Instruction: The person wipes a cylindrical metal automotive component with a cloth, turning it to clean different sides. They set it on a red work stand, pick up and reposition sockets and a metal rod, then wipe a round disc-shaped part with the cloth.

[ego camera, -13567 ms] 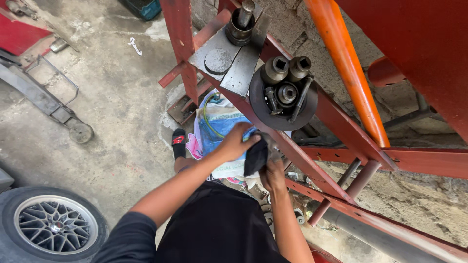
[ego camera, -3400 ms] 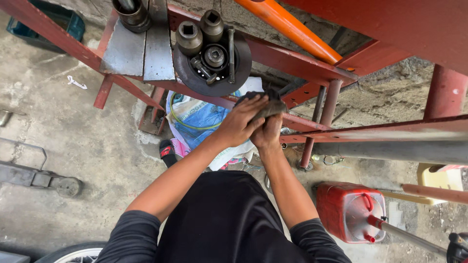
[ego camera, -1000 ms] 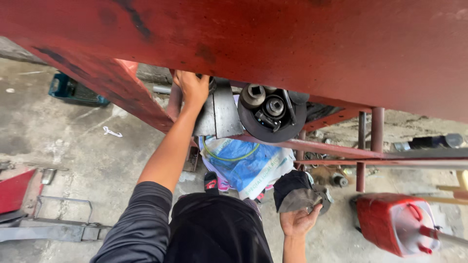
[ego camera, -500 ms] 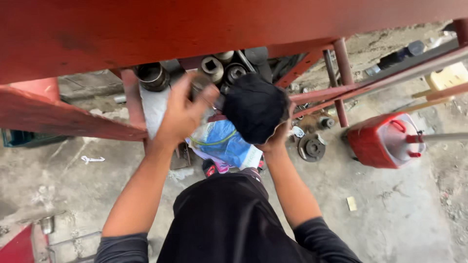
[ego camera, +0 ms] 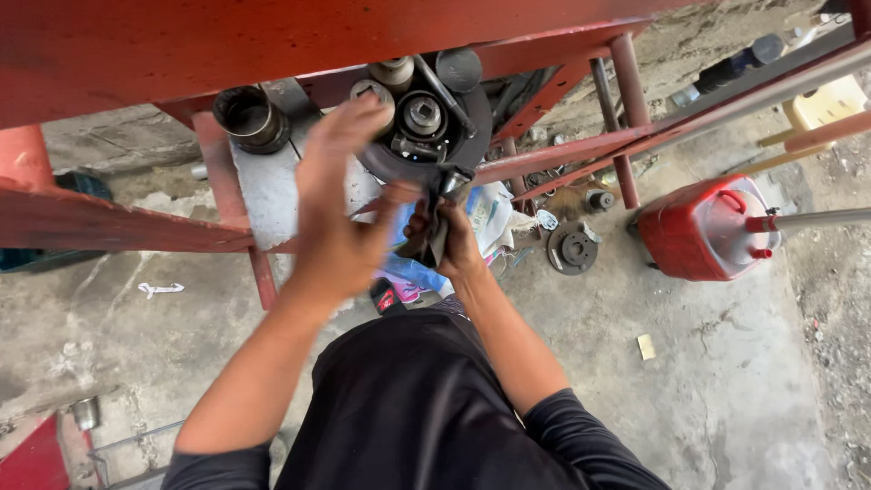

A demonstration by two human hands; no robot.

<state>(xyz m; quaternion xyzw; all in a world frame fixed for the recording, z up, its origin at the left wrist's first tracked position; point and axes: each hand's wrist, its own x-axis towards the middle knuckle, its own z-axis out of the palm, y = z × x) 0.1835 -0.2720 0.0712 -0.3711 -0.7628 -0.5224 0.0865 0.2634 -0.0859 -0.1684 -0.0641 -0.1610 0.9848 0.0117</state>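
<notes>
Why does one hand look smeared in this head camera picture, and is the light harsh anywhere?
Head view: the left hand is motion-blurred, its fingertips smeared; the right hand, gripping a dark rag, is sharper. Daylight is soft, with no hard shadows; the concrete floor stays evenly lit, the red jerrycan shows mild sheen. Straight red frame bars bow slightly, a wide-lens effect.

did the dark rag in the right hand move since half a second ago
Yes. The dark crumpled rag has dropped from covering the round black metal disc with sockets to just below its lower edge, bunched in the right hand.
</notes>
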